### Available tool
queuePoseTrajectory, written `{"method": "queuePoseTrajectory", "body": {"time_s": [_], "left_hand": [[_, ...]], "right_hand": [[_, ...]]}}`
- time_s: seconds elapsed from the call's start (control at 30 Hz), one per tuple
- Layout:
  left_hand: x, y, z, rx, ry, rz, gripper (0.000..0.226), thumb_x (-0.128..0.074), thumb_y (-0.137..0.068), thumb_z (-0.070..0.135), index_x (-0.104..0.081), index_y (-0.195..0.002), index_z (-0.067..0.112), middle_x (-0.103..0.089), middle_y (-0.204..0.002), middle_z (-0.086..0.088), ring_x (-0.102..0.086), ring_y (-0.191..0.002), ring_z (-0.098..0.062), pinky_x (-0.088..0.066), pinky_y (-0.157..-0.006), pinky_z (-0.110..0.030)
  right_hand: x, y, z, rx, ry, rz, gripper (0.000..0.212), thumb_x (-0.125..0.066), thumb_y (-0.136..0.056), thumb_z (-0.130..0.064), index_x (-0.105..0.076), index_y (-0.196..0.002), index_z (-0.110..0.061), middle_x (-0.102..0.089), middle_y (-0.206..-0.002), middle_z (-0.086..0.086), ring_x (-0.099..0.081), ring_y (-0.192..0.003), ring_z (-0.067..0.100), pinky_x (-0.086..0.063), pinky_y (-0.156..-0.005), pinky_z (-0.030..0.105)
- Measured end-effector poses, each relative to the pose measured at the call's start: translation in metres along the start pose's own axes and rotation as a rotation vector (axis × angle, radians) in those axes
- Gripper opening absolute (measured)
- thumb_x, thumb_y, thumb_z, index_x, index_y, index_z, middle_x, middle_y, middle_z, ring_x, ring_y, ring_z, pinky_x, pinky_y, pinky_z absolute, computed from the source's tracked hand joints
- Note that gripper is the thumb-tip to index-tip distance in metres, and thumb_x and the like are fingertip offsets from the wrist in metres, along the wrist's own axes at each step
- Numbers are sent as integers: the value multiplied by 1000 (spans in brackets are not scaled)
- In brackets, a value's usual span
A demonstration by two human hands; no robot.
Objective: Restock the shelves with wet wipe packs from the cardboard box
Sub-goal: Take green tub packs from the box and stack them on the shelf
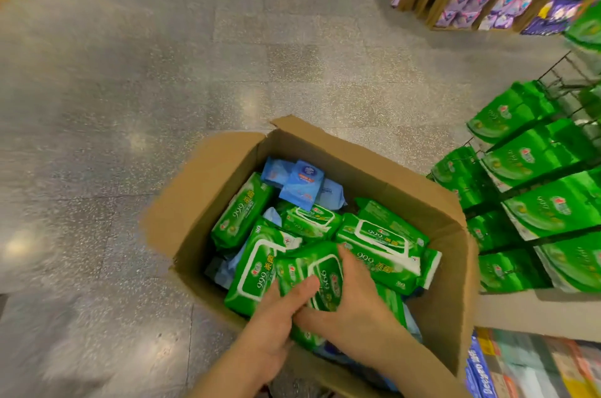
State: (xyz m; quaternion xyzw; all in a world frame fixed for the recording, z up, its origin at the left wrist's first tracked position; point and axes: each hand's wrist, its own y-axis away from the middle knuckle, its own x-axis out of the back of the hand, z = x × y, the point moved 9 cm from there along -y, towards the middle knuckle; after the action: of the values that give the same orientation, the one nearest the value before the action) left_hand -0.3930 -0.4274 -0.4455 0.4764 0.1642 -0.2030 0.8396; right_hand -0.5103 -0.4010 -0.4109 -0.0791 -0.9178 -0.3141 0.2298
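An open cardboard box [374, 166] stands on the floor, holding several green wet wipe packs and a few blue packs [300, 184] at its far end. Both my hands are inside the box at its near end. My left hand [276, 316] and my right hand [354, 300] grip the same green wet wipe pack [325, 277] from either side, my left thumb lying across its front. Another green pack [380, 245] lies just right of it. The wire shelves [533, 150] at the right carry rows of matching green packs.
Grey speckled floor [162, 88] spreads left of and beyond the box. Wooden shelves with purple packs [471, 4] stand at the far right. More packaged goods [520, 365] sit on a low shelf at the bottom right, close to the box.
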Motion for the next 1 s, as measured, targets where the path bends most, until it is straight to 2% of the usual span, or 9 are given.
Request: {"method": "queuePoseTrajectory", "body": {"time_s": [0.1, 0.2, 0.27, 0.33, 0.53, 0.63, 0.73, 0.87, 1.0], "left_hand": [[19, 6, 27, -85, 93, 3, 64, -87, -67, 21, -64, -125, 8, -69, -119, -21, -67, -109, -39, -51, -96, -52], [40, 10, 41, -87, 150, 57, 53, -77, -69, 13, -66, -121, 7, -71, -114, -21, -69, -103, -39, -57, -86, -52], [50, 14, 51, -94, 189, 63, 51, -74, -66, 10, -68, -117, 7, -73, -110, -19, -71, -98, -37, -59, -79, -53], [59, 16, 60, -107, 205, 76, 50, -71, -67, 10, -68, -117, 8, -72, -111, -19, -72, -97, -36, -57, -81, -56], [84, 20, 62, -133, 138, 149, 49, -65, -73, 17, -66, -121, 10, -74, -110, -15, -72, -95, -32, -59, -83, -50], [85, 25, 57, -141, 94, 155, 46, -68, -77, 23, -66, -121, 13, -74, -110, -13, -73, -95, -30, -60, -83, -48], [89, 29, 49, -128, 89, 178, 47, -63, -77, 25, -65, -122, 11, -74, -111, -14, -72, -99, -31, -59, -85, -48], [96, 32, 33, -72, 82, 244, 44, -65, -77, 18, -68, -120, 11, -74, -110, -13, -70, -104, -32, -52, -97, -51], [83, 28, 19, 0, 50, 247, 31, -61, -90, 16, -67, -120, 13, -75, -107, -10, -73, -98, -29, -54, -95, -49]], "right_hand": [[-8, -14, -25, 59, -152, -216, 61, -77, -78, -62, -47, -128, -49, -57, -130, -16, -59, -118, 2, -49, -97, 18], [22, -61, -16, 112, 91, 54, 28, -72, -91, -44, -61, -113, -30, -62, -111, -5, -59, -107, 14, -47, -90, 18], [32, -94, -9, 146, 386, 174, 35, -74, -88, -47, -61, -112, -25, -57, -112, 0, -53, -113, 22, -43, -101, 34], [30, -124, -3, 127, 534, 150, 47, -76, -84, -48, -61, -116, -18, -55, -120, 8, -48, -122, 30, -36, -105, 38], [2, -171, 24, -7, 586, -85, 62, -86, -75, -45, -46, -112, -16, -53, -111, 7, -54, -101, 28, -45, -79, 39], [6, -179, 36, -28, 685, -37, 62, -87, -70, -46, -43, -109, -26, -55, -112, 4, -53, -106, 30, -43, -83, 40], [13, -179, 38, -48, 610, 48, 58, -86, -67, -44, -46, -107, -30, -54, -120, 5, -49, -115, 31, -35, -85, 40], [22, -152, 23, 46, 474, 237, 54, -81, -70, -43, -50, -109, -24, -49, -116, 6, -50, -110, 31, -41, -94, 43], [31, -114, 1, 121, 257, 297, 51, -80, -74, -36, -49, -110, -19, -44, -114, 6, -44, -112, 30, -36, -87, 36]]}}
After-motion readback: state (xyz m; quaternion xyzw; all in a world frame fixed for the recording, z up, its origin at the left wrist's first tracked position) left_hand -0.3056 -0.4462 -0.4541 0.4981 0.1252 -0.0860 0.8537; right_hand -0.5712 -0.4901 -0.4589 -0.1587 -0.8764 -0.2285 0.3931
